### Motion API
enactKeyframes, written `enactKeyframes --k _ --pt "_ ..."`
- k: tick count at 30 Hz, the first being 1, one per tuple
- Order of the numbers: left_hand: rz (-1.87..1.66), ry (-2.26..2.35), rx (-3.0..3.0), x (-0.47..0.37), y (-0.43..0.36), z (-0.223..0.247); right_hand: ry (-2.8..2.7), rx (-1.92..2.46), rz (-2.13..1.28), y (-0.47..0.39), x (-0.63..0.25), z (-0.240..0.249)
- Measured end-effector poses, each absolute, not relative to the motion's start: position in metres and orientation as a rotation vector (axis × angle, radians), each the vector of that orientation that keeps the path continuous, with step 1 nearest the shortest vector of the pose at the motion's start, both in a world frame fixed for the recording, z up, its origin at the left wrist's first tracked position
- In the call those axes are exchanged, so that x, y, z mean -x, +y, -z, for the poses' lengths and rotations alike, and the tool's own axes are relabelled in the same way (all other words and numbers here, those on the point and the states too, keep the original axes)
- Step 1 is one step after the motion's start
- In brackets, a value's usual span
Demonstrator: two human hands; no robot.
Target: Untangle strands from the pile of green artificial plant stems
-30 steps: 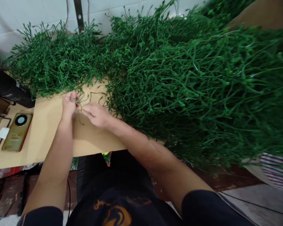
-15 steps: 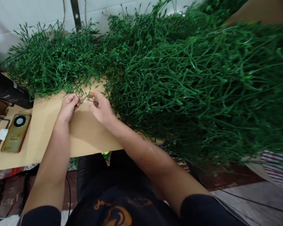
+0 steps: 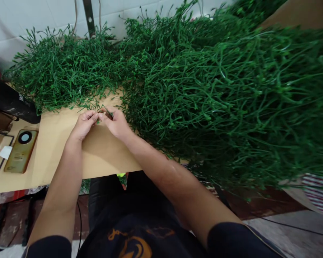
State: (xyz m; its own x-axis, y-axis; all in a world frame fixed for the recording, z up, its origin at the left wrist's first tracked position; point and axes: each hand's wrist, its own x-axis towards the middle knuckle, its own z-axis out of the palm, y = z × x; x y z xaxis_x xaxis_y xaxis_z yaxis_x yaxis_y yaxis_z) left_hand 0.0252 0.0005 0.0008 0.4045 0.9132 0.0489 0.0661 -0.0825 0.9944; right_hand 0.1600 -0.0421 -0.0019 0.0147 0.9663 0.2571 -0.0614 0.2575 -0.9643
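Observation:
Both hands meet fingertip to fingertip just above the tan board (image 3: 107, 154). My left hand (image 3: 84, 123) is closed, pinching a small green artificial plant stem (image 3: 105, 108) whose ends poke out between the fingers. My right hand (image 3: 117, 124) is closed on the same stem, its thumb and forefinger touching the left fingertips. Most of the stem is hidden by the fingers. A heap of green artificial stems (image 3: 67, 71) lies just beyond the hands. A larger pile of green stems (image 3: 218, 100) spreads to the right, close beside my right hand.
At the left stand a black cylinder with white lettering (image 3: 13, 102) and a phone (image 3: 21, 152) lying face down. A metal strip (image 3: 88, 18) rises against the white tiled wall (image 3: 43, 14). Striped fabric (image 3: 319, 193) shows at the lower right.
My hands were apart, with green stem bits between them. Now they have come together; the left moved right and the right fingers closed in on the stem.

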Motion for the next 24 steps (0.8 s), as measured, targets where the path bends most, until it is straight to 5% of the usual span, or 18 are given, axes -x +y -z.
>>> enactKeyframes --k 14,24 --pt "-0.98 1.0 -1.361 -0.026 0.003 0.003 -1.627 1.435 -0.832 -0.053 -0.164 -0.007" --pt "-1.237 1.129 -1.172 -0.033 0.012 0.003 -2.37 0.857 -0.661 -0.109 -0.147 -0.034"
